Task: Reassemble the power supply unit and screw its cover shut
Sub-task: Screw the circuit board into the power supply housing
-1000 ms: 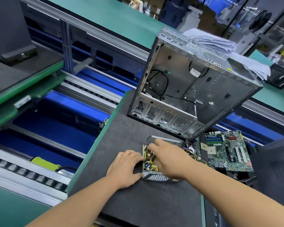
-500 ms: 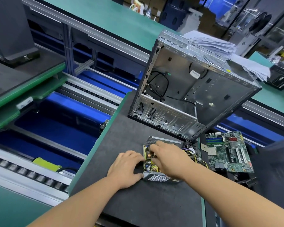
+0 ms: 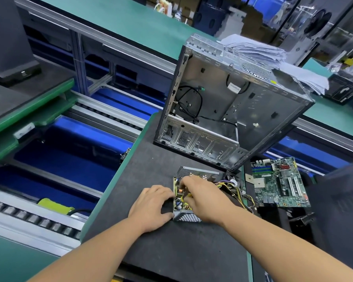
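Observation:
The power supply unit (image 3: 186,217) lies open on the black mat (image 3: 171,251), a small metal box with mesh walls. Its circuit board (image 3: 178,200) with yellow parts shows inside. My left hand (image 3: 151,206) grips the box's left side, thumb along the lower front edge. My right hand (image 3: 204,198) reaches over the top, its fingers bent down into the box and pinching at the board. Exactly what those fingertips hold is hidden. A bundle of yellow and black wires (image 3: 234,187) trails out to the right. No cover or screws are in view.
An empty computer case (image 3: 222,110) stands tilted just behind the unit. A green motherboard (image 3: 279,184) lies to the right. Papers (image 3: 259,51) are stacked behind the case. A roller conveyor with blue panels (image 3: 59,159) runs along the left, below the mat's green edge.
My right hand's fingers have shifted slightly over the circuit board. My left hand and the unit have stayed in place.

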